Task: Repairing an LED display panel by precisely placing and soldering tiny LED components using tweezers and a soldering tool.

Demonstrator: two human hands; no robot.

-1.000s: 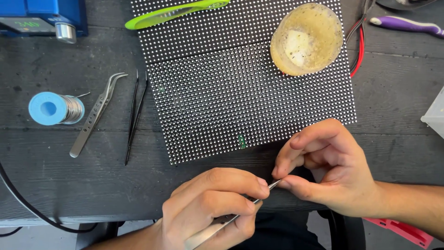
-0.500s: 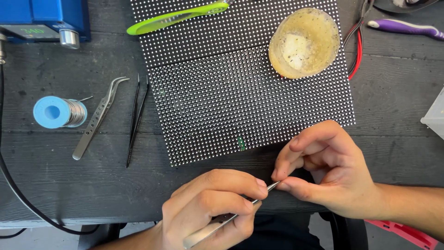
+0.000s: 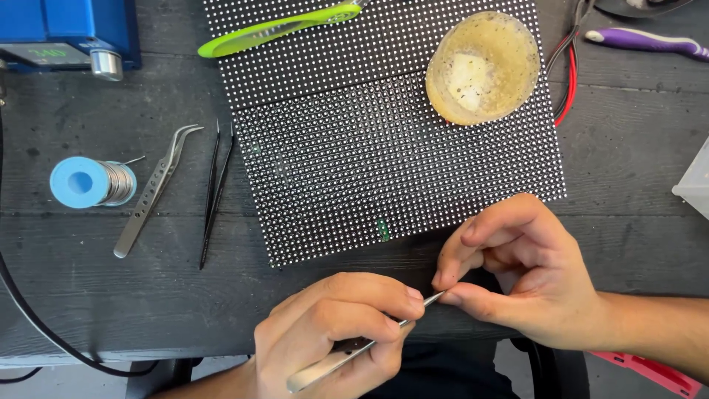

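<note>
Head view: the hands have barely moved over the past second; only the camera has shifted slightly, so the fine work at the tool's tip seems to be holding steady. The left hand (image 3: 336,332) is closed around silver tweezers (image 3: 362,347), their tip meeting the pinched thumb and forefinger of the right hand (image 3: 521,277); whatever sits between them is too small to make out. Just beyond both hands lies the black dotted LED panel (image 3: 391,148), with a yellowish dish (image 3: 484,66) on its far right corner.
</note>
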